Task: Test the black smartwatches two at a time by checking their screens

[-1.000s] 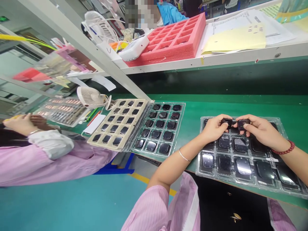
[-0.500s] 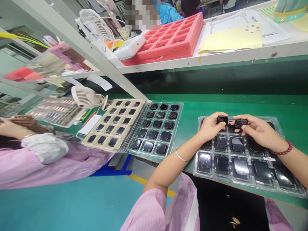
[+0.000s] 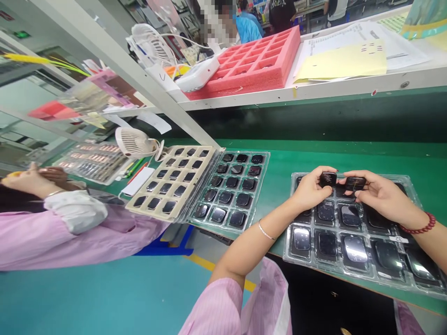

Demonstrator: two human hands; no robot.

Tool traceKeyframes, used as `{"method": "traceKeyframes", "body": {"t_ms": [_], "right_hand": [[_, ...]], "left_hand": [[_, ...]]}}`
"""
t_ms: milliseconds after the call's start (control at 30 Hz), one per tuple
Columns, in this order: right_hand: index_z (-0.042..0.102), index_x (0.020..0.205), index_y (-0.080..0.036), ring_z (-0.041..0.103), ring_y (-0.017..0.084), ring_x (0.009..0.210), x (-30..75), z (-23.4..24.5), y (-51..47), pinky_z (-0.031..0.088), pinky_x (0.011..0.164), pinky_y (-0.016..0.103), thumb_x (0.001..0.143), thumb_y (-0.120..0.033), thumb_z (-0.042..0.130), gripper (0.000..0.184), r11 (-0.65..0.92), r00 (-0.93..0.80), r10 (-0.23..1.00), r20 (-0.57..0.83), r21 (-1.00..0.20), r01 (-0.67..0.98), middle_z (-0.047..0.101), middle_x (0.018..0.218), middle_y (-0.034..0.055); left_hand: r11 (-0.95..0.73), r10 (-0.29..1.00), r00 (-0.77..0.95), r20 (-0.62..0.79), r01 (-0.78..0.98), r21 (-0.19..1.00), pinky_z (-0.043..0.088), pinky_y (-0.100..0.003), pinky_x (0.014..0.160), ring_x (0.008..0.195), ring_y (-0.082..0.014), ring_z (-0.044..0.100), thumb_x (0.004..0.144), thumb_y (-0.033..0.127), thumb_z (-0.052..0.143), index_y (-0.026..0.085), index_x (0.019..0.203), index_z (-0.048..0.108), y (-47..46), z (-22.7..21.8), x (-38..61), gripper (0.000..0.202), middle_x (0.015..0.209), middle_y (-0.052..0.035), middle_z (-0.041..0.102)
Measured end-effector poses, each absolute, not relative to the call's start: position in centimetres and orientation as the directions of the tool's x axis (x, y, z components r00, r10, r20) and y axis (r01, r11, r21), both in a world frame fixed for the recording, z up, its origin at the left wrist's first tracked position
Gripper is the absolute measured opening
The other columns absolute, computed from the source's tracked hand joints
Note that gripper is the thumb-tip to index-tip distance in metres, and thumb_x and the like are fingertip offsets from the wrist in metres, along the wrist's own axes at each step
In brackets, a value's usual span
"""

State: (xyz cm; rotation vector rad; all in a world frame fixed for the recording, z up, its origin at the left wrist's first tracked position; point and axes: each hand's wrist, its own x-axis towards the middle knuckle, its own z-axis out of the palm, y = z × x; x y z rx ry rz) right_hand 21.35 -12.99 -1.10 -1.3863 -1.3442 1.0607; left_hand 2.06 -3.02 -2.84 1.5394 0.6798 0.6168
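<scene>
My left hand pinches a small dark square watch-sized display by its edges. My right hand holds a similar dark display a short gap to the right of it. Both hands hover over the far part of a clear plastic blister tray on the green bench. Rows of dark glass-faced displays lie in its pockets. My hands hide the tray's far pockets. A red bead bracelet circles my right wrist, and a thin bangle circles my left.
Left of my tray lie a second tray of dark displays and a beige hinged tray. A small white fan stands behind them. A co-worker's pink sleeve is at the left. A shelf above carries a red foam tray and papers.
The whole view has shifted slightly with my head. Both hands keep hold of their displays, and the right display sits a little further from the left one.
</scene>
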Motion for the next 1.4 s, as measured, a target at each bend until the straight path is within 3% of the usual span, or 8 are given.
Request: {"method": "traceKeyframes", "body": {"t_ms": [167, 400, 600, 800, 1067, 1267, 1400], "right_hand": [[0.067, 0.123, -0.029, 0.076, 0.028, 0.087, 21.5, -1.4, -13.1, 0.065, 0.069, 0.041, 0.089, -0.036, 0.068, 0.035, -0.015, 0.045, 0.999, -0.003, -0.965, 0.261, 0.076, 0.114, 0.009], [0.067, 0.124, -0.03, 0.075, 0.029, 0.094, 21.6, -1.6, -13.1, 0.065, 0.072, 0.041, 0.086, -0.037, 0.071, 0.038, -0.005, 0.038, 0.999, 0.004, -0.969, 0.246, 0.074, 0.119, 0.0073], [0.067, 0.12, -0.026, 0.075, 0.025, 0.078, 21.6, -0.6, -12.9, 0.064, 0.068, 0.04, 0.085, -0.033, 0.068, 0.035, -0.034, 0.057, 0.998, -0.021, -0.969, 0.246, 0.076, 0.101, 0.0068], [0.065, 0.119, -0.029, 0.075, 0.027, 0.081, 21.5, -0.5, -12.7, 0.063, 0.069, 0.041, 0.081, -0.028, 0.067, 0.039, -0.061, 0.071, 0.996, -0.045, -0.967, 0.247, 0.075, 0.109, 0.0069], [0.067, 0.12, -0.035, 0.075, 0.03, 0.088, 21.9, -1.6, -12.9, 0.064, 0.069, 0.042, 0.083, -0.024, 0.066, 0.038, 0.018, 0.03, 0.999, 0.026, -0.971, 0.238, 0.074, 0.114, 0.0044], [0.067, 0.121, -0.038, 0.075, 0.029, 0.093, 22.0, -1.6, -12.9, 0.065, 0.074, 0.041, 0.083, -0.024, 0.068, 0.041, 0.038, 0.01, 0.999, 0.041, -0.972, 0.232, 0.074, 0.118, 0.0023], [0.067, 0.122, -0.038, 0.075, 0.03, 0.094, 21.9, -1.4, -12.9, 0.065, 0.076, 0.043, 0.084, -0.026, 0.069, 0.04, 0.006, 0.021, 1.0, 0.012, -0.971, 0.239, 0.074, 0.12, 0.0019]], "left_hand": [[-0.005, 0.737, 0.676, -0.008, 0.017, 1.0, 0.054, -0.029, 0.075, 0.073, -0.0129, 0.063, 0.078, 0.014, 0.061, 0.017, 0.115, 0.061, -3.0, -3.0, 2.1, 0.037, 0.09, -0.0031, 0.066], [-0.09, 0.721, 0.693, -0.005, 0.101, 0.991, 0.046, -0.022, 0.063, 0.061, -0.006, 0.05, 0.077, 0.014, 0.064, 0.021, 0.123, 0.059, -3.1, -2.9, 1.8, 0.046, 0.098, -0.0015, 0.067], [-0.027, 0.719, 0.694, 0.035, -0.022, 0.999, 0.053, -0.028, 0.079, 0.082, -0.0132, 0.063, 0.081, 0.024, 0.068, 0.017, 0.112, 0.062, -3.0, -2.5, 2.0, 0.032, 0.1, -0.0051, 0.068], [-0.013, 0.712, 0.702, 0.027, -0.026, 1.0, 0.054, -0.03, 0.078, 0.08, -0.0145, 0.064, 0.082, 0.02, 0.063, 0.016, 0.113, 0.061, -2.8, -3.2, 2.0, 0.031, 0.095, -0.0048, 0.067], [-0.164, 0.695, 0.702, 0.155, -0.056, 0.985, 0.053, -0.03, 0.09, 0.108, -0.0194, 0.061, 0.075, 0.006, 0.056, 0.018, 0.118, 0.06, -2.4, -3.8, 2.0, 0.045, 0.123, -0.008, 0.062], [-0.178, 0.699, 0.704, 0.125, 0.003, 0.984, 0.052, -0.025, 0.077, 0.098, -0.0167, 0.062, 0.078, 0.01, 0.06, 0.02, 0.119, 0.06, -2.6, -3.4, 1.9, 0.042, 0.122, -0.0065, 0.063], [-0.138, 0.698, 0.709, 0.101, -0.006, 0.99, 0.053, -0.027, 0.078, 0.087, -0.0145, 0.063, 0.083, 0.019, 0.063, 0.019, 0.116, 0.062, -2.6, -3.5, 1.9, 0.033, 0.106, -0.005, 0.067]]}}
